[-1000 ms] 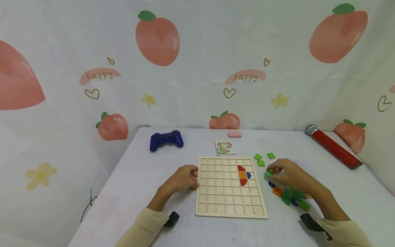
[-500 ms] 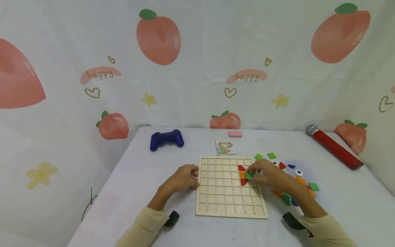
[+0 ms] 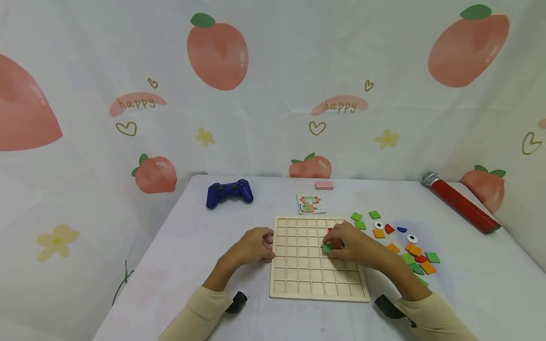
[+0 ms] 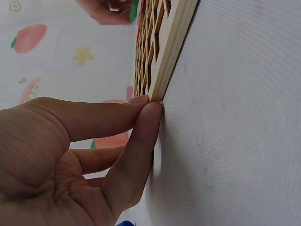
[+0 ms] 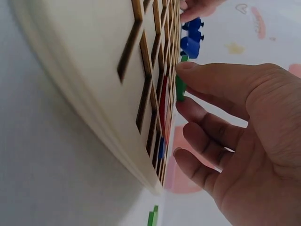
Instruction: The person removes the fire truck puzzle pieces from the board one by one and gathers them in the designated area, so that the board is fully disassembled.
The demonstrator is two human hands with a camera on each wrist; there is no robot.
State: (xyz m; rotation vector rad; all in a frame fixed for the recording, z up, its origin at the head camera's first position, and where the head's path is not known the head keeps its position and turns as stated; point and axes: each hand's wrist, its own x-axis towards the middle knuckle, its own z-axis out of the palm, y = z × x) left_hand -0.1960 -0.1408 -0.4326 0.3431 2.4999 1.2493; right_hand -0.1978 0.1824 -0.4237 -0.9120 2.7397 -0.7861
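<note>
A pale wooden grid board [image 3: 298, 274] lies on the white table. My left hand [image 3: 254, 247] pinches its left edge; in the left wrist view thumb and fingers meet at the board's rim [image 4: 168, 54]. Over the board's right part, my right hand [image 3: 355, 244] holds a green square tile [image 3: 327, 247] between thumb and fingers. The right wrist view shows that green tile [image 5: 180, 87] tipped on edge, close to the grid. Red pieces [image 5: 163, 101] and a blue piece [image 5: 161, 148] sit in the cells, largely covered by my hand in the head view.
Loose coloured tiles [image 3: 428, 267] and two eye discs [image 3: 412, 238] lie right of the board. Behind it are a pattern card [image 3: 311, 203] and a pink block [image 3: 324, 185]. A blue game controller [image 3: 229, 192] stands back left, a red microphone [image 3: 462, 204] back right.
My right hand has carried the green tile leftward, from the loose pieces on the right to above the board. The left hand keeps its grip on the board's edge.
</note>
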